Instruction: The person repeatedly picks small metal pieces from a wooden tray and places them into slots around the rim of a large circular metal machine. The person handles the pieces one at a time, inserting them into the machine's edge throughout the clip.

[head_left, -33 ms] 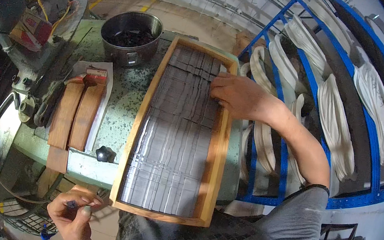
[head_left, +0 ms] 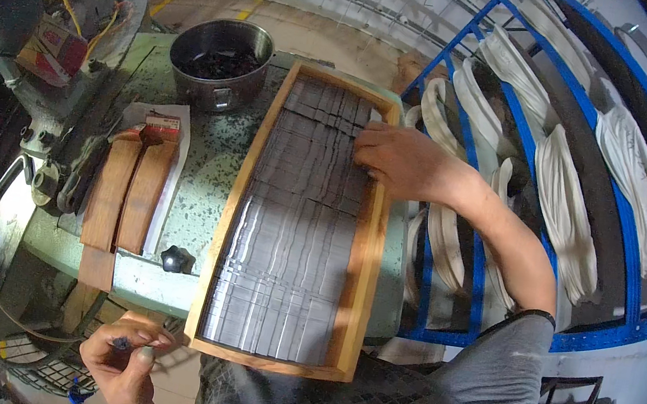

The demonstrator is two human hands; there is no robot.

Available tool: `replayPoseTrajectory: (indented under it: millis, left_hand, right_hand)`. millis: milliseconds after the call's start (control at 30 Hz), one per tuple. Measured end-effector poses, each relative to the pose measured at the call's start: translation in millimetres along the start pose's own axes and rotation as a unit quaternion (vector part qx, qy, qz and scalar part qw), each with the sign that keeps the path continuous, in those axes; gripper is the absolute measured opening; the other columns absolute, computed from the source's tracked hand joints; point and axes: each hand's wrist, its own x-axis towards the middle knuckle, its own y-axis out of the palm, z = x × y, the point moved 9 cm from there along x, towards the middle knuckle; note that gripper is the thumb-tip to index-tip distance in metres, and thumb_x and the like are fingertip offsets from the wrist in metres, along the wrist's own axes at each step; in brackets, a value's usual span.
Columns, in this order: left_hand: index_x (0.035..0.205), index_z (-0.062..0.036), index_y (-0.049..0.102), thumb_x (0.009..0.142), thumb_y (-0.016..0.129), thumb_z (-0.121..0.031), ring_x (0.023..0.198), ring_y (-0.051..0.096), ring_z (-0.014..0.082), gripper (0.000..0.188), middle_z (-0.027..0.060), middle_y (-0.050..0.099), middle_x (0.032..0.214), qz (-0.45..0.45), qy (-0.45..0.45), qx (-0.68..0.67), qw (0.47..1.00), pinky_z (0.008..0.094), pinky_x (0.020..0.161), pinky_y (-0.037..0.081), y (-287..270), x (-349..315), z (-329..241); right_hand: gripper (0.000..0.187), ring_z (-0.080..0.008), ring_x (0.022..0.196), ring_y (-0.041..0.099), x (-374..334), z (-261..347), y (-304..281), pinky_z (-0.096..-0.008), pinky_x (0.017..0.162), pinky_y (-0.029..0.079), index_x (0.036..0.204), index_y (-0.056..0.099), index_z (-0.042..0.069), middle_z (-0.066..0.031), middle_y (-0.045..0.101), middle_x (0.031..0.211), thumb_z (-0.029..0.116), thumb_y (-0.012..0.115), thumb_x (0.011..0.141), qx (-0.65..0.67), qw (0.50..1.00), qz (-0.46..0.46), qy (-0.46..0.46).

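A shallow wooden tray [head_left: 363,323] lies tilted across the table edge in front of me, packed with rows of thin grey metal-looking strips [head_left: 283,254]. My right hand [head_left: 399,161] reaches over the tray's right side, its curled fingertips down at the right edge of the strips; whatever they grip is hidden. A small pale piece [head_left: 375,116] shows just beyond those fingers. My left hand [head_left: 124,356] is off the table by the tray's near left corner, fingers pinched together. Something small and dark [head_left: 121,343] shows in that hand, too little to name.
A round metal pot [head_left: 220,72] with dark bits inside stands on the green table [head_left: 209,161]. Brown wooden-looking slats [head_left: 111,193] lie on paper at left, near a black knob [head_left: 177,260]. Machinery [head_left: 46,171] borders the left; a blue rack [head_left: 480,265] with white cloth-like bundles borders the right.
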Motion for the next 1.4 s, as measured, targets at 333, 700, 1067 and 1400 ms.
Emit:
replayPoseTrajectory:
  millis: [333, 700, 1067, 1400]
  left_hand:
    - [0.093, 0.0017, 0.063, 0.086, 0.082, -0.018, 0.077, 0.063, 0.0209, 0.029, 0.0155, 0.066, 0.086, -0.016, -0.004, 0.007, 1.0, 0.0327, 0.072, 0.054, 2.0, -3.2, -0.6]
    - [0.095, 0.0033, 0.063, 0.087, 0.081, -0.014, 0.079, 0.064, 0.0216, 0.026, 0.0158, 0.067, 0.087, 0.008, -0.049, 0.002, 0.999, 0.0365, 0.076, 0.057, 23.9, 2.9, -5.7]
    - [0.127, 0.0124, 0.056, 0.099, 0.065, 0.0, 0.107, 0.073, 0.0329, 0.032, 0.0269, 0.069, 0.122, 0.18, -0.233, -0.176, 0.939, 0.0456, 0.098, 0.061, 152.3, 42.9, 11.0]
    - [0.134, 0.0088, 0.045, 0.106, 0.051, -0.002, 0.12, 0.066, 0.0315, 0.031, 0.0232, 0.057, 0.131, 0.183, -0.342, -0.419, 0.821, 0.0428, 0.101, 0.061, 228.1, 87.3, 30.1]
  right_hand:
    - [0.018, -0.0325, 0.116, 0.059, 3.3, 3.2, -1.3, -0.0433, 0.099, 0.051, 0.096, 0.07, -0.004, -0.0157, 0.066, 0.11, 0.004, 0.072, 0.08, 0.021, 0.999, 0.007, -0.027]
    - [0.015, -0.0377, 0.103, 0.065, 1.5, 10.6, -0.6, -0.0475, 0.091, 0.054, 0.09, 0.068, -0.004, -0.0184, 0.065, 0.099, 0.001, 0.066, 0.076, 0.039, 0.999, 0.03, 0.021]
    - [0.019, -0.0357, 0.096, 0.07, -0.5, -8.2, -14.5, -0.0425, 0.085, 0.057, 0.092, 0.073, -0.002, -0.0174, 0.072, 0.098, 0.004, 0.068, 0.075, 0.07, 0.995, -0.048, 0.052]
    - [0.022, -0.032, 0.089, 0.075, -51.3, 78.1, -93.8, -0.0389, 0.078, 0.062, 0.092, 0.074, 0.0, -0.016, 0.074, 0.097, 0.001, 0.079, 0.071, 0.17, 0.876, -0.445, -0.077]
